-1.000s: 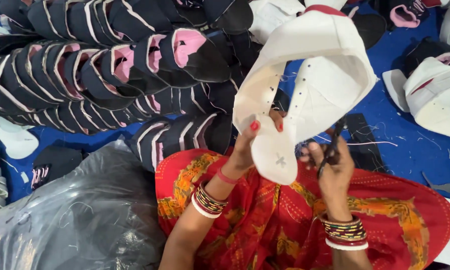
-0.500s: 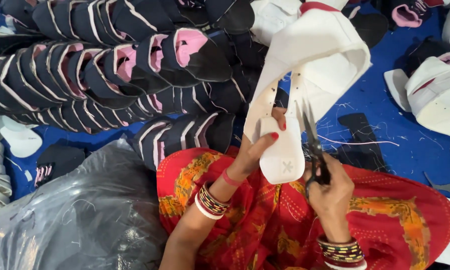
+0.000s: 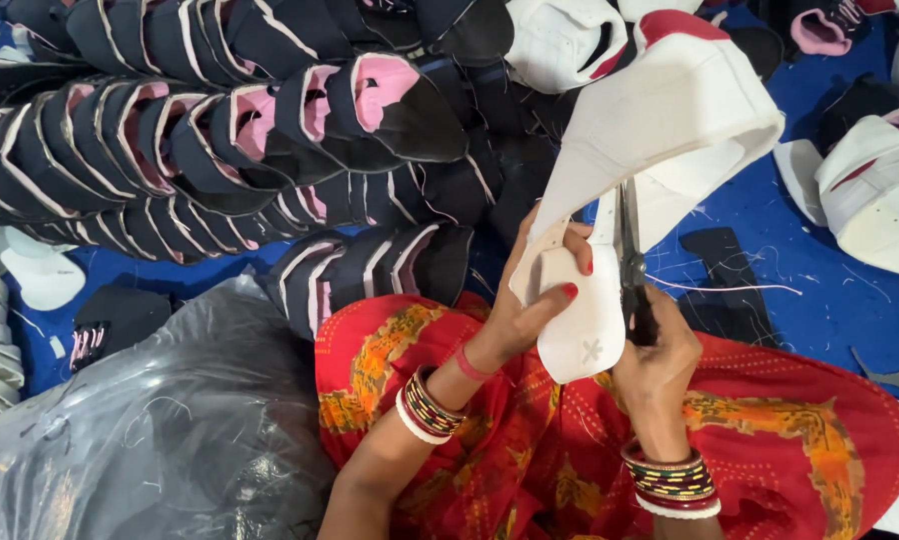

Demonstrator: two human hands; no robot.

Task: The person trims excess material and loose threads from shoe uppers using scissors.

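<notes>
A white shoe upper (image 3: 670,130) with a red trim at its top is held up over my lap. My left hand (image 3: 530,300) grips its lower tongue part, thumb on the front face. My right hand (image 3: 655,350) holds small dark scissors (image 3: 630,250), blades pointing up along a slit in the white piece. Both wrists carry bangles. My lap is covered by red patterned cloth (image 3: 770,440).
Rows of black shoe uppers with pink linings (image 3: 220,130) lie stacked on the blue floor sheet (image 3: 810,260) at the upper left. More white uppers (image 3: 870,190) sit at the right. A grey plastic bag (image 3: 140,430) fills the lower left. Thread scraps lie about.
The white upper has shifted right and up. My right hand brought the scissors up against it, blades now along the slit, while my left hand kept its grip.
</notes>
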